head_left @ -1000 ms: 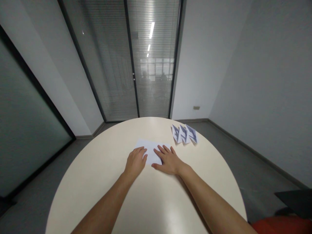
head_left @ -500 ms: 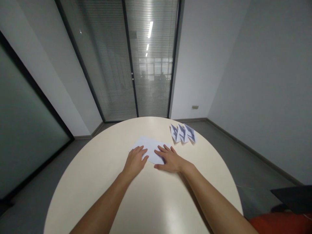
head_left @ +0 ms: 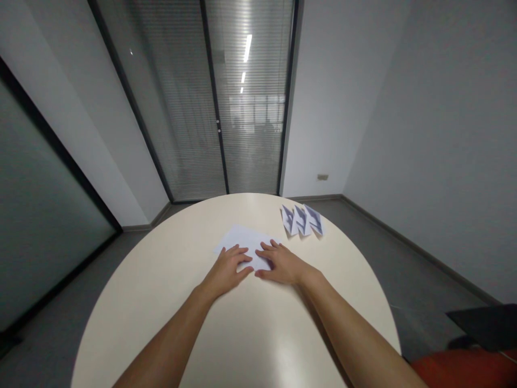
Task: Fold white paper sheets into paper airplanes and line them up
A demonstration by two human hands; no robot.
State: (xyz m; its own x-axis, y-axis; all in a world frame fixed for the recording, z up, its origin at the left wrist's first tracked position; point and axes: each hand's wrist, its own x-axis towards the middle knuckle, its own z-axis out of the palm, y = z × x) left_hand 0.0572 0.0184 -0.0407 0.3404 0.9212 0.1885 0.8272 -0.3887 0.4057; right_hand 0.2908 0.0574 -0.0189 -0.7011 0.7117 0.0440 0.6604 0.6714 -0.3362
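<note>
A white sheet of paper (head_left: 242, 236) lies flat on the round cream table (head_left: 169, 269), partly covered by both hands. My left hand (head_left: 230, 269) rests over the sheet's lower left part, fingers spread and pointing right. Over its right part lies my right hand (head_left: 280, 264), palm down with the fingers apart. The thumbs are close together near the sheet's lower edge. Neither hand grips anything.
Three folded paper pieces (head_left: 302, 221) stand in an overlapping row near the table's far right edge. At the lower right, beyond the table, are a red surface (head_left: 464, 369) and a black object (head_left: 487, 326). Glass panels with blinds are behind the table.
My left hand has shifted slightly right across the paper, and its fingers have turned more to the right. My right hand has hardly moved.
</note>
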